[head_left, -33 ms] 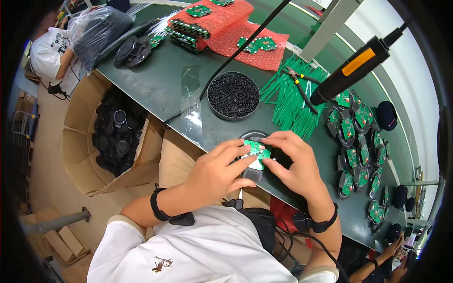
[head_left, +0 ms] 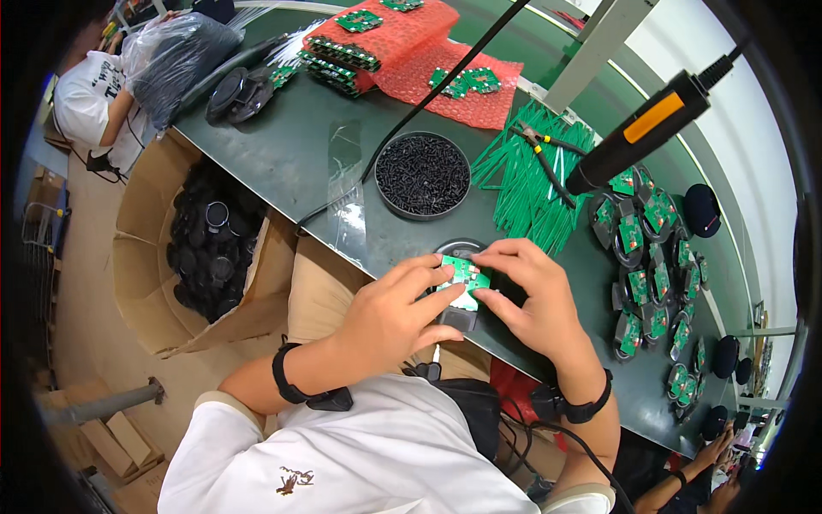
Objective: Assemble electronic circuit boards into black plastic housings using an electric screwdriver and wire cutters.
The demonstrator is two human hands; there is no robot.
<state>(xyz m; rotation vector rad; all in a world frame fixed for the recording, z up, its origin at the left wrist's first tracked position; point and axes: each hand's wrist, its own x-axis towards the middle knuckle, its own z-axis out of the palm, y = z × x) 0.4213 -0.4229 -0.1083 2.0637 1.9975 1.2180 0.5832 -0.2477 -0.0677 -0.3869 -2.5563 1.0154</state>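
Item: green circuit board (head_left: 463,275), one, on a round black housing (head_left: 463,246) at the near edge of a dark green table (head_left: 274,163), between both hands.

Left hand (head_left: 396,300): fingers bent, fingertips on the board's left part, thumb apart below, by the black block (head_left: 458,319); cannot tell whether it presses.

Right hand (head_left: 535,293): index finger and thumb spread along the board's right side, other fingers curled; firmness of grip cannot be told.

Markings: orange label (head_left: 653,117) on a black power screwdriver (head_left: 634,133), no legible text; small brown emblem with script (head_left: 295,480) on the wearer's white shirt (head_left: 385,445); dark printed lettering (head_left: 109,79) on a co-worker's white shirt (head_left: 79,98), upper left.

Surroundings: round dish (head_left: 424,216) of small black pieces (head_left: 423,174); green strips (head_left: 522,193), loose pile, with yellow-and-black pliers (head_left: 538,147) on top; red bubble wrap (head_left: 428,26) with stacked boards (head_left: 342,54); black housings with green boards (head_left: 631,233), grouped at right; cardboard box (head_left: 141,240) of black parts (head_left: 214,265), left
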